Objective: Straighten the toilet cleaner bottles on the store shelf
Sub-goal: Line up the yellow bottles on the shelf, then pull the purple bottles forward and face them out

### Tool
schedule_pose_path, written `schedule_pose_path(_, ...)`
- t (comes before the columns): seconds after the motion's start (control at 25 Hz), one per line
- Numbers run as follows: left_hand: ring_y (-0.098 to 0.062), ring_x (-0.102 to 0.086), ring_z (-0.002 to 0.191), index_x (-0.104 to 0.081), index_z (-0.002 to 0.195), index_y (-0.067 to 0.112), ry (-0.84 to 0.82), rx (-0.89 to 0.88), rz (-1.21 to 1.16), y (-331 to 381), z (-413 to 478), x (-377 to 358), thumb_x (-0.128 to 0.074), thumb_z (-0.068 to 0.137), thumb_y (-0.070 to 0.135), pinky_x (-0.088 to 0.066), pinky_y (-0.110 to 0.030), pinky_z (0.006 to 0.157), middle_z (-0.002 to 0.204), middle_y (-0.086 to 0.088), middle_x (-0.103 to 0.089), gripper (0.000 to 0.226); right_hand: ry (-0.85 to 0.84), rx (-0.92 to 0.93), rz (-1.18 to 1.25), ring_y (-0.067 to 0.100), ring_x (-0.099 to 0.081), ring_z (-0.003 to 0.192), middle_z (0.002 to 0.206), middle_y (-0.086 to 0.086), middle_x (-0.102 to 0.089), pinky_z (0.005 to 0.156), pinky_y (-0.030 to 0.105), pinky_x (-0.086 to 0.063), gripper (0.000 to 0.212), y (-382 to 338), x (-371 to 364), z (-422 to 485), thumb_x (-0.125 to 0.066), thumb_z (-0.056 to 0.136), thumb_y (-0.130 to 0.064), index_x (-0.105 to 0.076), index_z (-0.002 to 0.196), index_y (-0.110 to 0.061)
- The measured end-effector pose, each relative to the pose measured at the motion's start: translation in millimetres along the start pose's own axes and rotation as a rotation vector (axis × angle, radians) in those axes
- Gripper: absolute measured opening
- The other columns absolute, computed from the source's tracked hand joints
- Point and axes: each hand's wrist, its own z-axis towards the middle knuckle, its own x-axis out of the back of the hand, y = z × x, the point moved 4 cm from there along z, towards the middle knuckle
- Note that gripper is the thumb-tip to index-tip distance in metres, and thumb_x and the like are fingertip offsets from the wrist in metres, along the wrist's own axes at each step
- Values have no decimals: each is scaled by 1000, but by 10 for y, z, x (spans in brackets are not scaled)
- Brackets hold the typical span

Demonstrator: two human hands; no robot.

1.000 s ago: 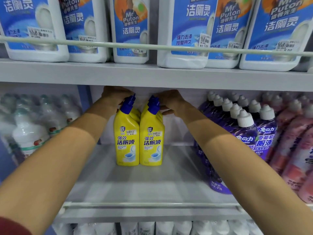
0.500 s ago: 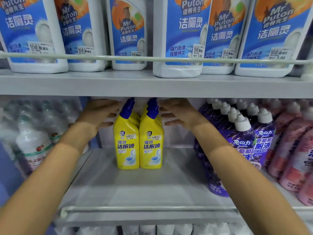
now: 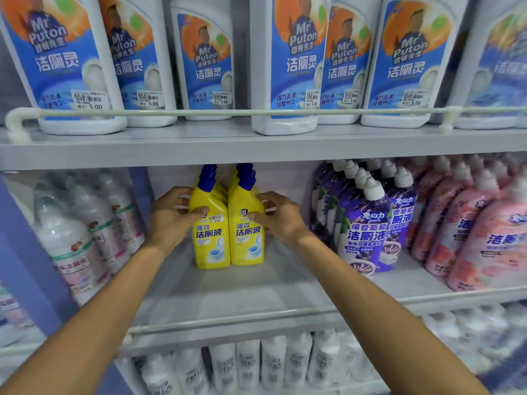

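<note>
Fingers gripping yellow bottles, blue caps, upright

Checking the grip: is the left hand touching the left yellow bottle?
Touching. The head view shows the left hand, thumb across the front of the left yellow bottle, fingers curled round its side.

I'm gripping glossy, smooth yellow plastic toilet cleaner bottles, blue plastic caps. The shelf beneath looks matt grey.
</note>
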Motion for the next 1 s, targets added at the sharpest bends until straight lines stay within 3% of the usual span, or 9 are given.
schedule_pose_path(0.12,-25,-70,94,-67,113,10,39,70,-20,36,-40,6,-85,76,7,-60,-33,78,104,-9,-72,41,-21,-22,26,24,-69,104,115,6,-69,86,52,-60,58,-154,165,-200,-88,76,-36,-65,127,-21)
schedule_pose_path(0.28,-33,-67,106,-61,125,9,148,91,-56,285,-423,-103,-85,77,8,-54,-35,86,113,-13,-68,54,-77,-31,190,23,-64,120,130,10,-64,85,57,-60,54,-424,638,-684,-76,91,-24,-56,140,-16)
schedule_pose_path(0.4,-25,-70,100,-59,130,14,-90,119,-248,622,-840,-487,-89,73,12,-57,-37,84,116,-6,-67,64,-115,-13,252,21,-66,120,131,8,-66,87,53,-61,46,-542,1127,-1090,-70,95,-20,-57,139,-16)
schedule_pose_path(0.48,-18,-72,100,-60,133,20,-295,73,-272,917,-1066,-816,-90,70,19,-60,-34,84,119,-4,-69,70,-112,21,274,22,-68,118,132,6,-67,86,49,-61,48,-565,1541,-1344,-69,95,-18,-56,141,-16)
schedule_pose_path(0.56,-15,-72,102,-62,131,21,-394,27,-295,1182,-1162,-1186,-89,72,18,-60,-29,85,120,-4,-70,65,-69,56,289,23,-69,116,131,6,-69,85,46,-62,46,-487,2019,-1503,-68,95,-16,-58,140,-15)
schedule_pose_path(0.76,-18,-70,94,-65,124,14,-323,-10,-214,1556,-1101,-2072,-87,74,12,-59,-21,79,112,-8,-70,55,152,-6,259,22,-70,113,117,2,-74,86,48,-62,41,121,3030,-1274,-72,92,-19,-62,131,-12)
schedule_pose_path(0.88,-16,-65,85,-65,117,7,-292,-30,-132,1494,-1075,-2366,-87,72,3,-55,-13,71,100,-7,-70,50,143,-2,124,16,-68,93,102,-5,-73,79,38,-61,31,372,3198,-907,-77,89,-27,-66,115,-15)
schedule_pose_path(0.96,-6,-64,79,-65,111,11,-263,-50,-85,1427,-1103,-2490,-86,72,0,-52,-11,68,94,-2,-69,46,102,60,-18,11,-64,80,87,-10,-72,68,32,-55,26,526,3197,-653,-80,85,-36,-67,100,-18)
schedule_pose_path(1.0,2,-63,74,-64,110,15,-242,-50,-66,1402,-1121,-2514,-85,73,1,-52,-11,67,93,3,-68,44,80,83,-69,9,-64,77,86,-9,-73,66,34,-54,32,608,3160,-551,-80,83,-41,-69,103,-18)
